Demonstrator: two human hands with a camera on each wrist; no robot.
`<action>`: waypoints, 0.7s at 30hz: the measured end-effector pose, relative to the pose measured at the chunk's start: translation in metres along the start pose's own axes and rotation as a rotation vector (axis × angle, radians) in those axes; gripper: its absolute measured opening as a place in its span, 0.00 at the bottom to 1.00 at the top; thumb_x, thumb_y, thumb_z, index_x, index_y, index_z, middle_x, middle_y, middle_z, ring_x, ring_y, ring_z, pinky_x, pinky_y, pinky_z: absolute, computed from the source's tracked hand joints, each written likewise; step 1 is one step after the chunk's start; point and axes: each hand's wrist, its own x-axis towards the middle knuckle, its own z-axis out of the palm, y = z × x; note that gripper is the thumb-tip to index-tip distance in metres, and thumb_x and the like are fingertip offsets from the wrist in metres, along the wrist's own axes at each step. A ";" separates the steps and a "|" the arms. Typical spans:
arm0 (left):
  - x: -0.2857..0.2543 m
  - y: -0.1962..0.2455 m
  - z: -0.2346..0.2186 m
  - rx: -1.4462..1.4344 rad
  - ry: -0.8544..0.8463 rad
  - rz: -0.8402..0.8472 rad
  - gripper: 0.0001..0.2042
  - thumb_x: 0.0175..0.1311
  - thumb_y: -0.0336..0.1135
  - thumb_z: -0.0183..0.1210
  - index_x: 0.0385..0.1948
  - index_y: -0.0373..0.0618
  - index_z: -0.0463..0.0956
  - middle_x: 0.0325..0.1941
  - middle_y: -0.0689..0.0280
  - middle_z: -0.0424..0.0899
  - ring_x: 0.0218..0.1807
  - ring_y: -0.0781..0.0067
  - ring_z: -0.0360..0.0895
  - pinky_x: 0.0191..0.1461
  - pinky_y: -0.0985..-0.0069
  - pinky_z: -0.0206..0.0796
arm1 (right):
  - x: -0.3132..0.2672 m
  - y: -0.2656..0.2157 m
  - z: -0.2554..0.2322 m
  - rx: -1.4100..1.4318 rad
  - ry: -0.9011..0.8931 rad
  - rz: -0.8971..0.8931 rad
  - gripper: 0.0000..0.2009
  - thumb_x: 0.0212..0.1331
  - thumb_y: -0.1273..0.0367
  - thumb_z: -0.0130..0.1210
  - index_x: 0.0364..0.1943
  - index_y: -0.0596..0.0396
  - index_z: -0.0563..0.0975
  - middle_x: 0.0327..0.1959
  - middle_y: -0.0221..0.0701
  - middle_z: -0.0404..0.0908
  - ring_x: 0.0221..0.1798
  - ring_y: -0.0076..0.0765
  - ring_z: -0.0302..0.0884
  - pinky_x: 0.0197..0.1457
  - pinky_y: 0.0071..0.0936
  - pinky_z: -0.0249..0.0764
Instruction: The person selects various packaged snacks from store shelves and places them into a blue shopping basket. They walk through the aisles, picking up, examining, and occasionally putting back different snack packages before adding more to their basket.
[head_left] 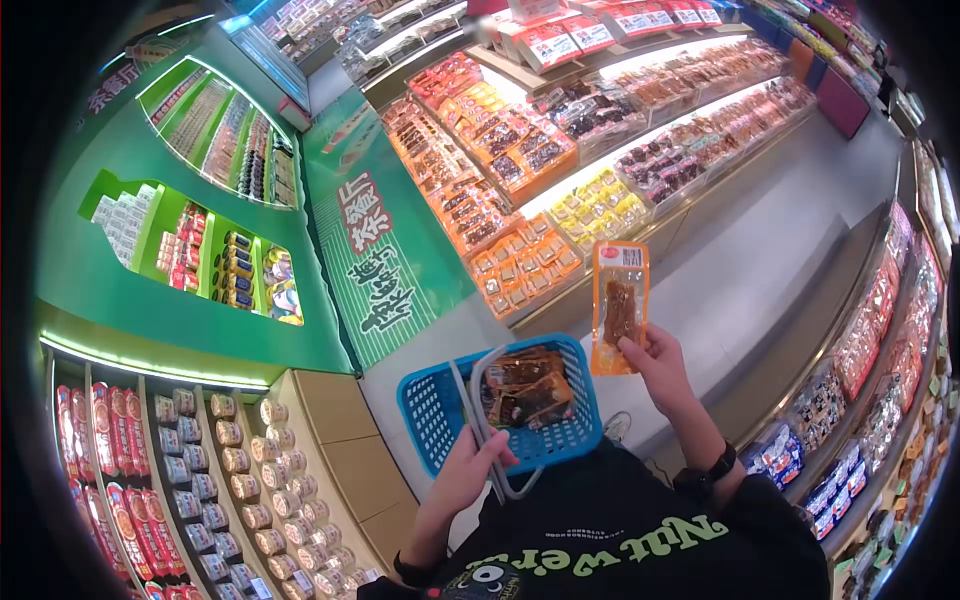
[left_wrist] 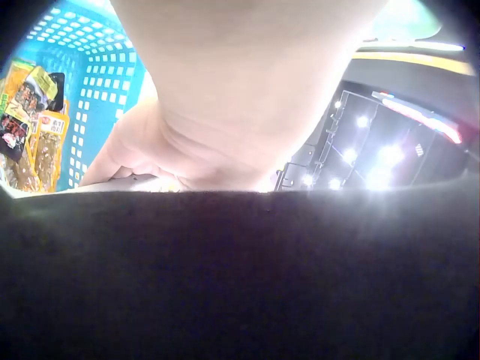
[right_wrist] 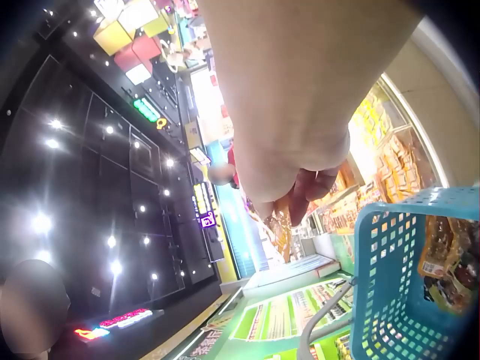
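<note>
My right hand (head_left: 662, 368) pinches the lower end of a snack packet (head_left: 618, 290) between thumb and fingers. The packet is orange-edged and clear, with a brown snack inside, held upright just right of the basket. In the right wrist view the fingers partly hide it. My left hand (head_left: 468, 468) grips the grey handles (head_left: 478, 425) of a blue plastic shopping basket (head_left: 425, 430), with the thumb lying over them. Several similar packets (head_left: 525, 385) lie in the basket; the left wrist view shows some of these packets (left_wrist: 45, 142) against the blue lattice wall (left_wrist: 101, 97).
Ahead, a stepped display (head_left: 520, 150) holds rows of packaged snacks. A green shelf unit (head_left: 200, 330) stands at the left, with stacked tubs (head_left: 285, 480) below it. Another packed shelf (head_left: 870, 400) runs along the right, beside the grey floor (head_left: 790, 230).
</note>
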 end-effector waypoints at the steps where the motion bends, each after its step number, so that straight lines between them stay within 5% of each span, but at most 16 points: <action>1: 0.001 -0.001 -0.012 0.003 -0.003 -0.015 0.13 0.67 0.41 0.48 0.38 0.40 0.63 0.31 0.64 0.76 0.34 0.73 0.77 0.40 0.78 0.69 | 0.006 0.005 0.012 0.005 0.007 0.013 0.14 0.60 0.72 0.53 0.48 0.63 0.73 0.36 0.27 0.79 0.36 0.16 0.75 0.40 0.16 0.72; 4: 0.013 -0.004 -0.059 -0.045 0.064 0.018 0.12 0.68 0.41 0.45 0.40 0.43 0.60 0.31 0.61 0.76 0.37 0.61 0.81 0.41 0.67 0.75 | 0.029 0.018 0.052 0.009 -0.015 -0.015 0.16 0.59 0.74 0.54 0.51 0.63 0.71 0.38 0.28 0.79 0.38 0.17 0.76 0.42 0.17 0.73; 8: 0.021 -0.010 -0.137 -0.272 0.143 0.002 0.11 0.68 0.42 0.44 0.39 0.43 0.61 0.31 0.59 0.76 0.36 0.57 0.81 0.41 0.61 0.77 | 0.050 0.031 0.117 0.032 -0.074 -0.060 0.18 0.57 0.76 0.55 0.53 0.63 0.70 0.43 0.30 0.78 0.44 0.21 0.76 0.49 0.20 0.72; 21: 0.020 -0.039 -0.282 -0.507 0.297 0.038 0.12 0.69 0.41 0.44 0.42 0.41 0.58 0.31 0.59 0.76 0.36 0.57 0.81 0.37 0.68 0.76 | 0.133 0.070 0.280 -0.026 -0.221 0.089 0.19 0.56 0.75 0.56 0.53 0.61 0.71 0.43 0.29 0.79 0.43 0.19 0.76 0.48 0.19 0.72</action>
